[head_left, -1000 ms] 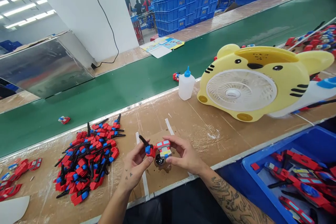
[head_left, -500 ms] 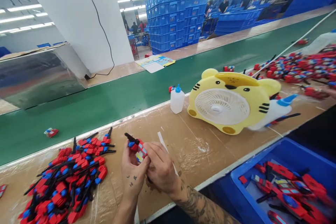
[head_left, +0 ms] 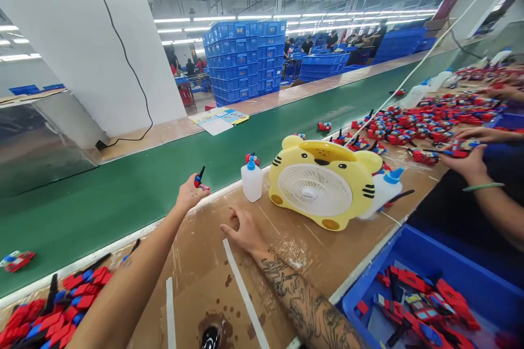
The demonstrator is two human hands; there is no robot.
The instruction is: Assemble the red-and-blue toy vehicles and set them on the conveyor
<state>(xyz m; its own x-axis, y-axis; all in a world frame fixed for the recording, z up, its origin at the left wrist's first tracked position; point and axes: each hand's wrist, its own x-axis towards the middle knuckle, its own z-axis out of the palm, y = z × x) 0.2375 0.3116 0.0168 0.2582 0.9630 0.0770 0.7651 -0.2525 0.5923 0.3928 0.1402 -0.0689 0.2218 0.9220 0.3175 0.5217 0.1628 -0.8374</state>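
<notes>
My left hand [head_left: 188,195] reaches out to the near edge of the green conveyor belt [head_left: 155,196]. Its fingers are closed on a small red-and-blue plastic toy [head_left: 202,187] with a black strap-like strip sticking up. My right hand [head_left: 244,230] hovers low over or rests on the brown tabletop [head_left: 204,262], loosely curled with fingers apart and nothing in it. Just beyond it stands a white squeeze bottle [head_left: 251,182] with a blue cap. Partly behind my left forearm lies a pile of similar red, blue and black toy parts [head_left: 53,311].
A yellow tiger-faced fan [head_left: 323,180] stands right of the bottle. Another bottle [head_left: 385,191] leans behind it. A blue bin [head_left: 356,297] holds toy parts at lower right. A co-worker's hands [head_left: 470,161] hold a toy at right. Toys [head_left: 18,260] lie on the belt.
My hands have come apart. The left one has carried the toy forward to the belt edge; the right one has let go of it. My view has tilted up and turned right.
</notes>
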